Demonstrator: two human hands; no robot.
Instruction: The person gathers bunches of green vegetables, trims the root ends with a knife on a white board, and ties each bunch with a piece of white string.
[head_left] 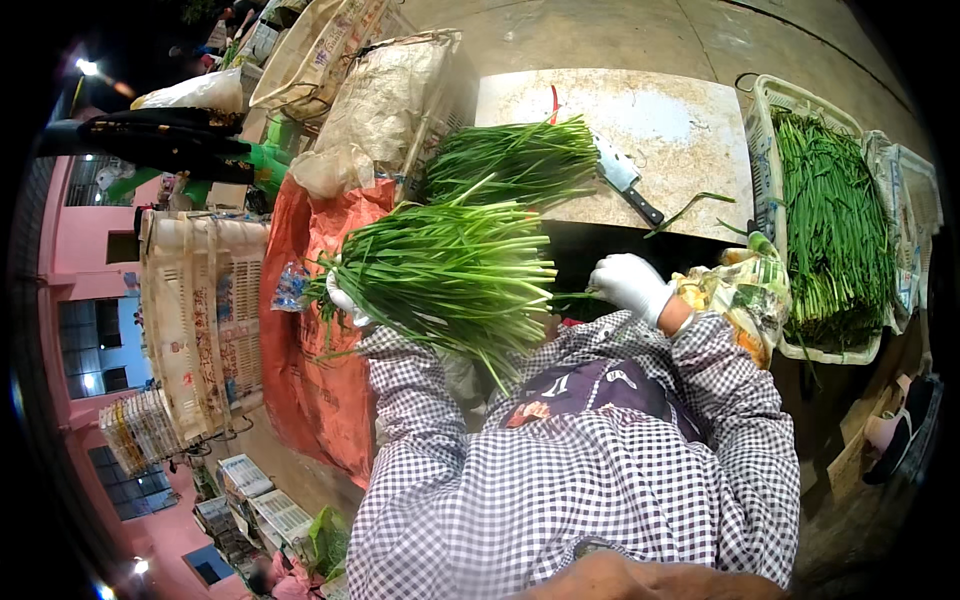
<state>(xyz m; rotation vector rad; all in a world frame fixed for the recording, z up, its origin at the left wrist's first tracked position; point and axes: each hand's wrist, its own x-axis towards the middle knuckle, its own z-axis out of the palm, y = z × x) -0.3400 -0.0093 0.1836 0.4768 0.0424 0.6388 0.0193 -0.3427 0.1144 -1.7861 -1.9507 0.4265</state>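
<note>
**Finding: Spill and Cut Risk Beside the Surface (690, 125)**

You are holding a large bunch of green stalks (445, 265) at the left, on the near side of the surface, with its pale ends fanning out to the right. Those ends are showing no support from your other hand, so the likeliest fault is stalks sliding out or crossing; a slackening hold at the leafy end would be causing it.

The knife (617, 170) is lying bare on the surface, its blade resting just beside the pile of greens (510, 160) and its black handle pointing toward the near edge. A trailing stalk or your right checked sleeve (720, 370) snagging that handle could be knocking it down, and reaching across without looking could be exposing your fingers to the blade.

Grip, left: your left hand (343, 295), gloved in white, is clamping the leafy end of the bunch; leaves are hiding most of the fingers.

Grip, right: your right hand (632, 285), also gloved, is curling its fingers inward near the plastic bag (745, 290). A thin green stalk (574, 296) is showing at the fingertips; whether you are pinching it cannot be told.
</note>
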